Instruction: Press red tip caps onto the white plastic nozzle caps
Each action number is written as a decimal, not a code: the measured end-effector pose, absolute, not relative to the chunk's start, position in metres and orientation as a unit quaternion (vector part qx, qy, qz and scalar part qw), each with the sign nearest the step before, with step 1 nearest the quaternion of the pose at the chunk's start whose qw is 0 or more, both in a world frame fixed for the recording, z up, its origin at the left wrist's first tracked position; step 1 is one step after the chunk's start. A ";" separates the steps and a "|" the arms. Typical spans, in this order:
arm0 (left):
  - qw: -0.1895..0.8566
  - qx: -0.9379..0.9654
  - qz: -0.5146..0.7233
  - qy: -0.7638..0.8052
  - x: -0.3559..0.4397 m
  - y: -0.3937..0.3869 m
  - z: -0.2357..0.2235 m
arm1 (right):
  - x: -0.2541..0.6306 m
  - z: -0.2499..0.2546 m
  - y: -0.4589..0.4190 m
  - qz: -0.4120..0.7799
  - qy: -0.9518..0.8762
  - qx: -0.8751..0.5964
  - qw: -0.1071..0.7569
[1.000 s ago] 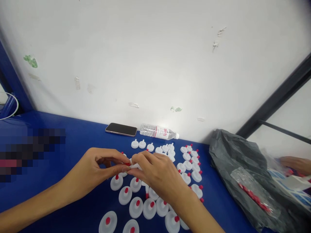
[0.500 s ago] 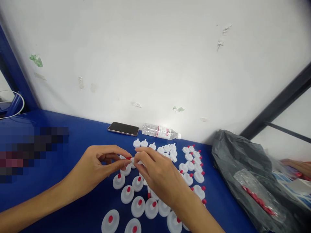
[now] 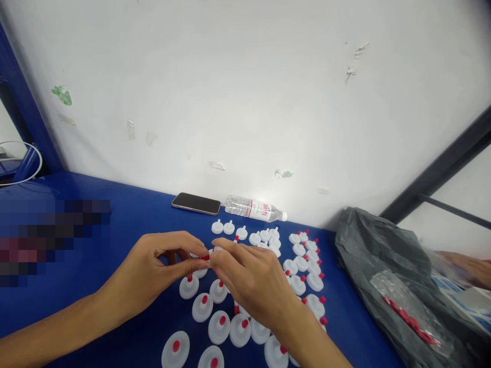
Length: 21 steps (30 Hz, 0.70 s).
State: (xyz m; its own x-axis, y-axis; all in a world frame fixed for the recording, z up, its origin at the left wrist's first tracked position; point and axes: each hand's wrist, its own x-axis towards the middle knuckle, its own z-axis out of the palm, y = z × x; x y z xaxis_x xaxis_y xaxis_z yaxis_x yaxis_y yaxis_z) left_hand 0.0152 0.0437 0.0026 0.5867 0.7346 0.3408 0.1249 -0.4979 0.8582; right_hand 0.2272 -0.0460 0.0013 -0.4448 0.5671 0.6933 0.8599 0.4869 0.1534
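Note:
Between the thumb and forefinger of my left hand (image 3: 157, 268) is a small red cap (image 3: 206, 257). My right hand (image 3: 255, 276) is closed around a white plastic nozzle lid (image 3: 217, 248), mostly hidden by its fingers. Cap and lid meet at the fingertips; whether the cap is fully seated is hidden. Under and around both hands stand several round white lids with red caps on their nozzles, such as this capped lid (image 3: 219, 327). Behind the hands, a bare-nozzled white lid (image 3: 217, 227) sits among others without caps.
A black phone (image 3: 196, 203) and a clear water bottle (image 3: 255, 208) lie along the wall. At right, a clear bag of red caps (image 3: 412, 317) rests on a dark plastic bag (image 3: 360, 245). Another person's hand (image 3: 466, 268) shows at the far right.
The view has shifted slightly. My fingertips stay together at the red cap and lid, with small shifts in grip. The other person's hand at right has moved.

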 end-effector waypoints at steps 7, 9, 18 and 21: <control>0.540 0.731 0.320 0.267 0.014 0.049 0.006 | 0.229 0.006 -0.047 -0.246 -0.799 -0.425 0.347; 0.571 0.704 0.330 0.263 0.016 0.047 0.007 | 0.229 0.007 -0.047 -0.236 -0.796 -0.419 0.367; 0.645 0.677 0.272 0.228 0.018 0.027 0.009 | 0.219 -0.001 -0.053 -0.194 -0.806 -0.423 0.366; 0.609 0.699 0.287 0.241 0.020 0.024 0.010 | 0.216 0.000 -0.054 -0.179 -0.809 -0.416 0.375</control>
